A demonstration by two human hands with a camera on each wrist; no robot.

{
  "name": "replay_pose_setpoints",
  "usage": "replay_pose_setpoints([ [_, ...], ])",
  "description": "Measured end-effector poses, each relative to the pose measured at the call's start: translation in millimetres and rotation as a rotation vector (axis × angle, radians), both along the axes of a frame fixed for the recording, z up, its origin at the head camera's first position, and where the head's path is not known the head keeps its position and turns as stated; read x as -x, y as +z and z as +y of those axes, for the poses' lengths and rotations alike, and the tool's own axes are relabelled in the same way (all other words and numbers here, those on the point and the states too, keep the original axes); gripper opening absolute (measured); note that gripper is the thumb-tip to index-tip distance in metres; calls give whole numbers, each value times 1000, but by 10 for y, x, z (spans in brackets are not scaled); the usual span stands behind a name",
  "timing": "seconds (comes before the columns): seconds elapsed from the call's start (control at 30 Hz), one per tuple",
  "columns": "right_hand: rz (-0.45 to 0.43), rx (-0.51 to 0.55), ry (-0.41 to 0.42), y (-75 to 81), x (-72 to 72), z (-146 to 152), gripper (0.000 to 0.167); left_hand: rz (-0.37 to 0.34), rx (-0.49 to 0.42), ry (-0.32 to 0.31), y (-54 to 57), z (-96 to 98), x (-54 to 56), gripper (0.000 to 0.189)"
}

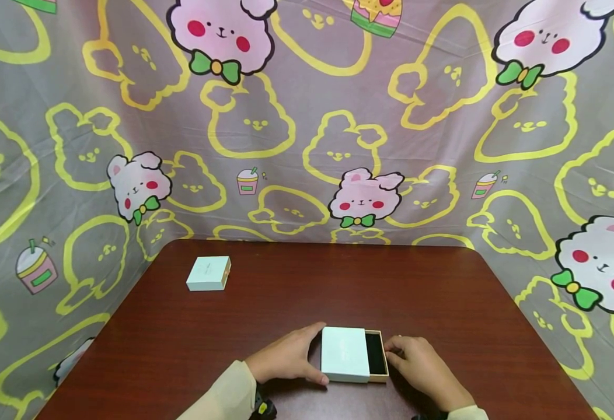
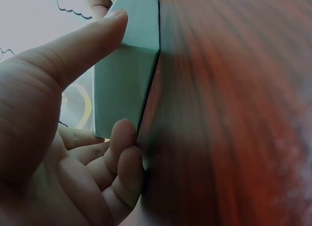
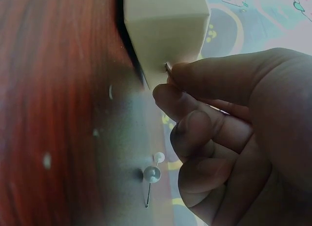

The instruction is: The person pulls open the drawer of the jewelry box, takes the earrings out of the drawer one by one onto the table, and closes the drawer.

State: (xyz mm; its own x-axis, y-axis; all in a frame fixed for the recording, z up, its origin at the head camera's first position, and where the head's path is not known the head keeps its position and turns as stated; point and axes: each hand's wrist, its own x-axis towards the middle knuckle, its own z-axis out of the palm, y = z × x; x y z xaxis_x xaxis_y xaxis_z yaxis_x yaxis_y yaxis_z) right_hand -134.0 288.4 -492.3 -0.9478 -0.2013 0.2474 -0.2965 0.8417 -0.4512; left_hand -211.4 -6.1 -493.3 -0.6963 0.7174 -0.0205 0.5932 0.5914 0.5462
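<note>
A pale mint drawer-style jewelry box (image 1: 345, 354) lies near the front of the table, its inner drawer (image 1: 376, 356) partly out on the right with a black lining. My left hand (image 1: 292, 357) holds the outer sleeve from the left, thumb along the near side and fingers at the far side. In the left wrist view the thumb lies against the sleeve (image 2: 127, 70). My right hand (image 1: 419, 364) pinches a small pull tab (image 3: 168, 69) on the drawer's end between thumb and index finger. A pearl earring (image 3: 152, 175) lies on the table beside the right hand.
A second pale mint box (image 1: 209, 273) sits at the table's back left. The dark red-brown wooden table (image 1: 338, 286) is bordered by a cartoon-printed cloth (image 1: 286, 134) at the back and both sides.
</note>
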Motion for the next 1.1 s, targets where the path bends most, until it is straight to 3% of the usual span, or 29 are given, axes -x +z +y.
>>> replay_pose_setpoints([
  [0.2,15,12,7,-5,0,-6,7,21,-10,-9,1,-1,-16,109],
  [0.77,16,-5,6,2,0,-2,4,-71,-9,5,32,66,-12,109],
  [0.97,21,-11,2,19,-2,-2,9,-29,-12,1,50,81,-20,108],
  [1.1,6,-8,-5,15,-10,4,4,-61,-4,9,45,95,-23,108],
])
